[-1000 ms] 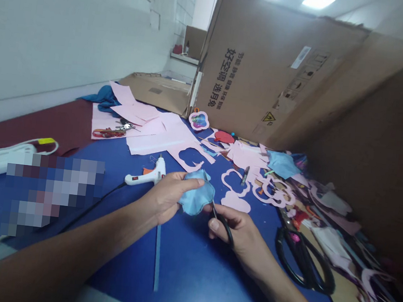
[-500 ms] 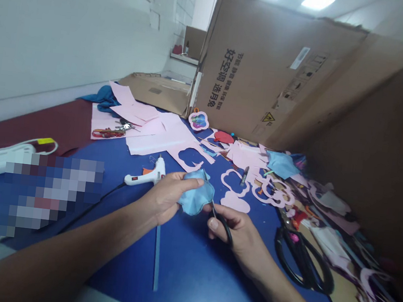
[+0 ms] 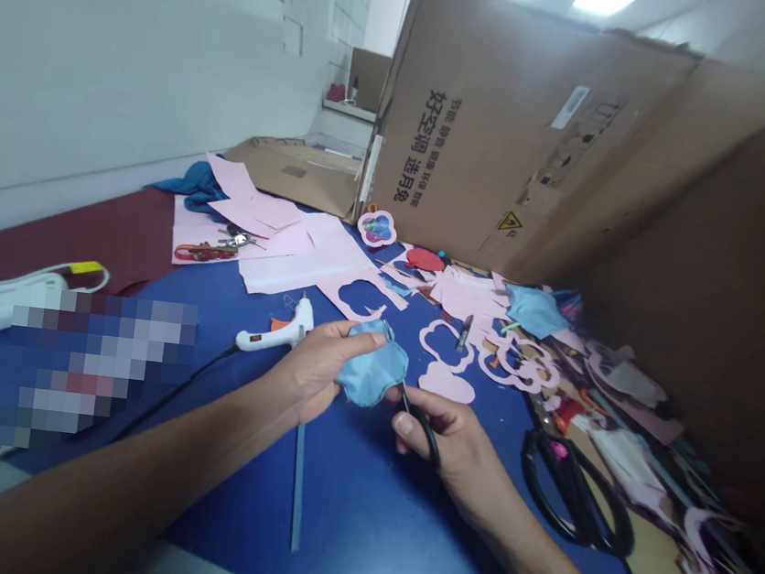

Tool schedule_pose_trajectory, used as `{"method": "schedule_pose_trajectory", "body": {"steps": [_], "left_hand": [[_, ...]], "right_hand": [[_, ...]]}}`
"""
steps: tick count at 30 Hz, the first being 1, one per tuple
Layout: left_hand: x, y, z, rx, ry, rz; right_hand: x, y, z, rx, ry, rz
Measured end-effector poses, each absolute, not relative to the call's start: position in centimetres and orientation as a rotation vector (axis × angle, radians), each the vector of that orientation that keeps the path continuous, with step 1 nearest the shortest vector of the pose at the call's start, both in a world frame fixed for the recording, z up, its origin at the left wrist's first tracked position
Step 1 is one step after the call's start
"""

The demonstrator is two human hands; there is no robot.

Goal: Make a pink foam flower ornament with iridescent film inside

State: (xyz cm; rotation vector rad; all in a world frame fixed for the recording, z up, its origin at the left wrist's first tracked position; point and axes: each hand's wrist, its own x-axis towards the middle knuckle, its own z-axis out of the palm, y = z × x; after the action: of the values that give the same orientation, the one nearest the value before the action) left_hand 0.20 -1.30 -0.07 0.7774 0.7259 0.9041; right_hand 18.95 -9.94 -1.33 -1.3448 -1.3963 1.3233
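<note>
Blue desk (image 3: 358, 505); just above it the left hand (image 3: 314, 371) pinches a blue felt piece (image 3: 373, 373) by its left edge, fingers closed. Right hand (image 3: 453, 441) is closed round small scissors (image 3: 422, 430), blades at the felt piece's lower rim. It looks light and limp (floppy, I judge): hold close to the blades.

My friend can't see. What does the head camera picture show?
The left hand pinches a blue cloth shape while the right hand holds small scissors at its edge, above a blue table. A glue gun, pink cutouts and big scissors lie around, with a cardboard box behind.
</note>
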Motion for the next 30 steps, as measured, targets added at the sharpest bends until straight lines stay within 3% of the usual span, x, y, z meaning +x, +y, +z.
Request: {"method": "schedule_pose_trajectory", "body": {"steps": [30], "left_hand": [[-1.0,-0.5,0.6,0.909,0.75,0.828]], "right_hand": [[20.2,-10.1,-1.7,-1.338,-1.495,1.349]]}}
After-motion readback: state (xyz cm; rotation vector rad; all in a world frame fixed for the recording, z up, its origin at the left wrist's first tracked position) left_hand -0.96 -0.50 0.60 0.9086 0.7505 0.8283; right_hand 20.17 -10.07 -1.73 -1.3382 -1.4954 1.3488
